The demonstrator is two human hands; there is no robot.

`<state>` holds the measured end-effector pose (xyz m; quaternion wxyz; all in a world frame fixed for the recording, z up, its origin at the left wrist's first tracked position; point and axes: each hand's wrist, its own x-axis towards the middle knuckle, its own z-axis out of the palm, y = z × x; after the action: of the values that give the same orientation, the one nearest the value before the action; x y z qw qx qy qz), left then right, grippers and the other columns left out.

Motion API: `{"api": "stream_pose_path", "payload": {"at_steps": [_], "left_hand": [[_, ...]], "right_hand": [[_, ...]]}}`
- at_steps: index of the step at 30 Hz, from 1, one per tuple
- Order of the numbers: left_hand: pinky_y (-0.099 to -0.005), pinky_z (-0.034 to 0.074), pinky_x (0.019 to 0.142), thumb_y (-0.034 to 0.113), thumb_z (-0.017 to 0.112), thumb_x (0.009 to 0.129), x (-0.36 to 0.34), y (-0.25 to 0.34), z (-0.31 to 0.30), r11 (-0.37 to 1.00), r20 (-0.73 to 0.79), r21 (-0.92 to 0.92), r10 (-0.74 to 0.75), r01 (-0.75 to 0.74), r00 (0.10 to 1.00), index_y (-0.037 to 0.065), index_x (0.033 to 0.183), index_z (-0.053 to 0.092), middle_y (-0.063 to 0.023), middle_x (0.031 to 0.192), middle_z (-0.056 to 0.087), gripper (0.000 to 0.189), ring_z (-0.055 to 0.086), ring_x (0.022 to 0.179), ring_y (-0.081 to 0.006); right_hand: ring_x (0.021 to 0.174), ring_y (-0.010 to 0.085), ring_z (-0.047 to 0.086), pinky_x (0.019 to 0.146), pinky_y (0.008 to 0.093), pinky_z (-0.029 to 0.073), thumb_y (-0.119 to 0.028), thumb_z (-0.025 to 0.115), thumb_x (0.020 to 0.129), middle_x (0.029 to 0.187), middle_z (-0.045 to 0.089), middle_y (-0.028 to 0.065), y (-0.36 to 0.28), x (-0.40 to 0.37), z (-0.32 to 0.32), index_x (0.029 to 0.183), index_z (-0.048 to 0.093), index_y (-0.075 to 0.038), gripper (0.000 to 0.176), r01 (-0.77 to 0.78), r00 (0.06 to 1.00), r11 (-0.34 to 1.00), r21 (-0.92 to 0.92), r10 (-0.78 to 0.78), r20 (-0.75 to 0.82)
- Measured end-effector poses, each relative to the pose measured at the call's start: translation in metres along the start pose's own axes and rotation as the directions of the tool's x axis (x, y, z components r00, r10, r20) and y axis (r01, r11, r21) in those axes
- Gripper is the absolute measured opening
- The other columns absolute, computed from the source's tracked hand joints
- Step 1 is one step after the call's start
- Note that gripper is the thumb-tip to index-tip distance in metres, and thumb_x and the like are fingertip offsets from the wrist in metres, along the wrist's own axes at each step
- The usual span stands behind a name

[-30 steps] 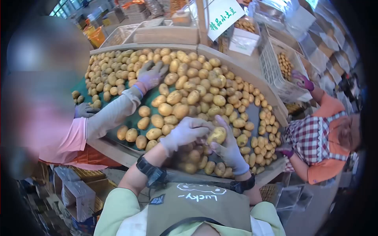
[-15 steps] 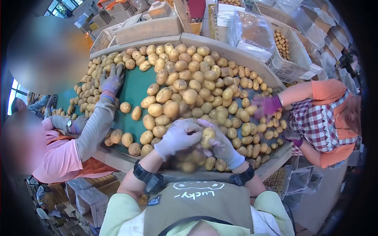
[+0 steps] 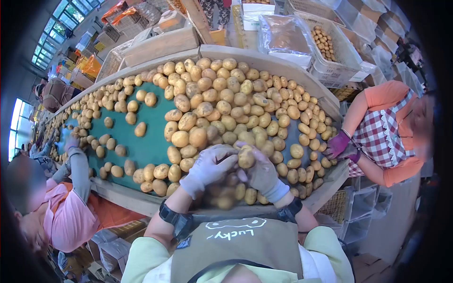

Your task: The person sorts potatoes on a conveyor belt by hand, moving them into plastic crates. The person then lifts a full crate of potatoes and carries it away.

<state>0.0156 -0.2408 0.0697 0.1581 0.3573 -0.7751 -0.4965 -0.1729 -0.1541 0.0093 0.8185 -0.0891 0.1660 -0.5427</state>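
A yellow-brown potato [image 3: 246,157] is held up above the pile in the gloved fingers of my right hand [image 3: 265,177]. Just to its left is my left hand [image 3: 211,169], in a pale glove, its fingers bent and pressed together near the potato. Whether anything is between those fingers is hidden. Beneath and beyond both hands lies a thick heap of potatoes [image 3: 226,108]. Those directly under my hands look blurred.
The green sorting surface [image 3: 153,125] has wooden side boards [image 3: 264,60]. On the right, a co-worker in purple gloves [image 3: 337,145] stands at the edge; another in pink [image 3: 71,221] reaches in from the left. Beyond the far board are a plastic crate of potatoes [image 3: 339,70] and a bagged box [image 3: 285,37].
My view has shifted. The left co-worker's arm has drawn away to the left, and the right co-worker's hands have come together at the edge. My right hand still holds the potato.
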Motion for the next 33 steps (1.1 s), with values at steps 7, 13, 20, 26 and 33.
{"api": "stream_pose_path", "payload": {"at_steps": [7,13,20,26,33], "left_hand": [[-0.0442,0.054,0.096,0.028,0.07,0.093,-0.009,-0.014,-0.003,0.951,-0.054,0.29,0.128,-0.107,0.99,0.009,0.117,0.076,-0.0136,0.117,0.074,0.03,0.069,0.108,-0.0352],[-0.048,0.048,0.103,0.033,0.07,0.091,-0.013,-0.004,-0.001,0.765,0.074,0.624,0.143,-0.158,0.987,0.012,0.118,0.076,-0.0119,0.12,0.072,0.035,0.067,0.113,-0.0329],[-0.0469,0.047,0.104,0.033,0.071,0.09,0.002,0.024,-0.034,0.661,0.143,0.735,0.066,-0.151,0.987,0.012,0.114,0.075,-0.0086,0.123,0.07,0.032,0.063,0.12,-0.0319],[-0.0483,0.048,0.104,0.031,0.073,0.087,0.034,-0.02,-0.031,0.493,0.131,0.834,0.26,-0.248,0.957,0.014,0.107,0.076,-0.006,0.126,0.068,0.026,0.059,0.127,-0.0345],[-0.0525,0.048,0.102,0.039,0.074,0.085,0.022,-0.016,-0.044,0.585,-0.023,0.811,0.06,-0.016,0.998,0.021,0.106,0.081,-0.0128,0.143,0.061,0.029,0.058,0.125,-0.0374]], "right_hand": [[0.143,0.0377,0.043,0.114,0.0641,0.031,-0.049,0.074,0.084,0.151,0.051,0.0151,-0.034,-0.057,-0.057,0.141,0.063,-0.036,0.06,0.006,0.953,-0.824,-0.567,-0.167,0.253],[0.148,0.0424,0.033,0.12,0.0676,0.016,-0.049,0.071,0.086,0.153,0.048,0.0116,-0.027,-0.068,-0.074,0.139,0.066,-0.034,0.055,-0.127,0.937,-0.729,-0.673,-0.311,0.159],[0.107,0.0345,0.065,0.095,0.0494,0.049,-0.032,0.068,0.092,0.112,0.072,0.0108,-0.132,0.006,-0.076,0.116,0.074,-0.017,0.029,-0.249,0.718,-0.537,-0.806,-0.661,0.218],[0.097,0.0369,0.069,0.082,0.0505,0.055,-0.027,0.06,0.097,0.111,0.071,0.0161,-0.122,0.108,-0.066,0.123,0.067,-0.015,0.03,-0.2,0.888,-0.677,-0.708,-0.43,0.16],[0.097,0.0336,0.067,0.082,0.0486,0.053,-0.02,0.07,0.091,0.115,0.068,0.0125,-0.174,0.067,0.07,0.12,0.069,-0.02,0.03,0.396,0.335,-0.875,-0.278,-0.144,0.931]]}}
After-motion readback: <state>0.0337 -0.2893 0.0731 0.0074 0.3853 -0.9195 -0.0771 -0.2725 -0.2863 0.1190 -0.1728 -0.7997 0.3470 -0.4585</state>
